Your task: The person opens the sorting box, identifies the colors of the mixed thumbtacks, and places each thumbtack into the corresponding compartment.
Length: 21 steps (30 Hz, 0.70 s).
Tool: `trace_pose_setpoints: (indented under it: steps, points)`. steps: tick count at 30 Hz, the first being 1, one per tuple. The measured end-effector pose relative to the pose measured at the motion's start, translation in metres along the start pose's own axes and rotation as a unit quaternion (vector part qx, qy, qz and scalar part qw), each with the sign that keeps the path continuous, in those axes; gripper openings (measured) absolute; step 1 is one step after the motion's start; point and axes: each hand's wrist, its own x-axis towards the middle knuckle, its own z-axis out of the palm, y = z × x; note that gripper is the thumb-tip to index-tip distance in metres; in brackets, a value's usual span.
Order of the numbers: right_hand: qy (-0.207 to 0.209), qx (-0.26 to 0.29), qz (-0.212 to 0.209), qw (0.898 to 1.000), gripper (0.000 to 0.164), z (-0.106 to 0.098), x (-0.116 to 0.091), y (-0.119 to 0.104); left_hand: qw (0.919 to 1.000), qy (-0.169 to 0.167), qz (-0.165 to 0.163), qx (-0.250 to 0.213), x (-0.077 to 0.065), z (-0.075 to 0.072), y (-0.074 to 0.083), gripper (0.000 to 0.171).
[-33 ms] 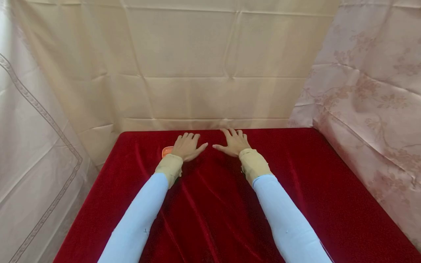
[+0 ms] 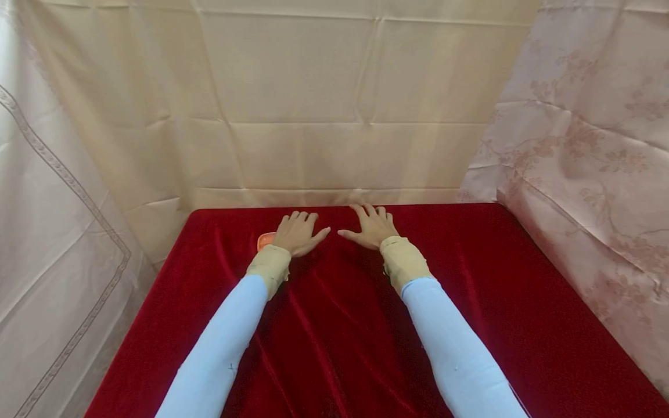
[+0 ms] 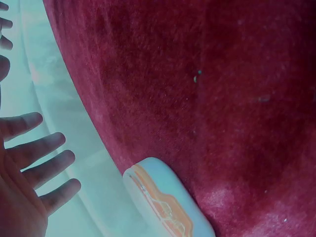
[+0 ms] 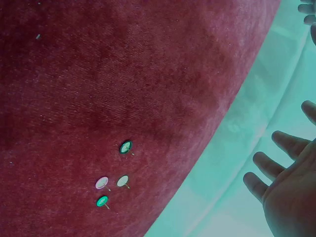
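Observation:
My left hand (image 2: 297, 233) is held over the back part of the red table with fingers spread, holding nothing. Beside it, partly covered by the hand in the head view, is a small dish (image 2: 265, 240), orange inside. In the left wrist view the same dish (image 3: 158, 197) shows a white wall with an orange wavy pattern. My right hand (image 2: 371, 228) is likewise spread and holds nothing, its thumb facing the left thumb across a gap. On the cloth in the right wrist view lie several flat-headed thumbtacks: a dark-rimmed one (image 4: 126, 147), a pink one (image 4: 101, 182), a white one (image 4: 122, 180) and a green one (image 4: 102, 201).
A red velvet cloth (image 2: 334, 348) with soft creases covers the table. Behind its far edge hangs a beige curtain (image 2: 313, 104). Patterned drapes stand along the right (image 2: 590, 151) and left (image 2: 57, 220) sides. Tiny specks (image 3: 196, 78) dot the cloth.

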Motion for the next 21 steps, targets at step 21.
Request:
trace_pose_setpoints:
  steps: [21]
  points:
    - [0.013, 0.095, -0.031, 0.995, 0.087, 0.014, -0.016, -0.003, 0.9905, 0.022, -0.005, -0.136, -0.025, -0.013, -0.024, 0.068]
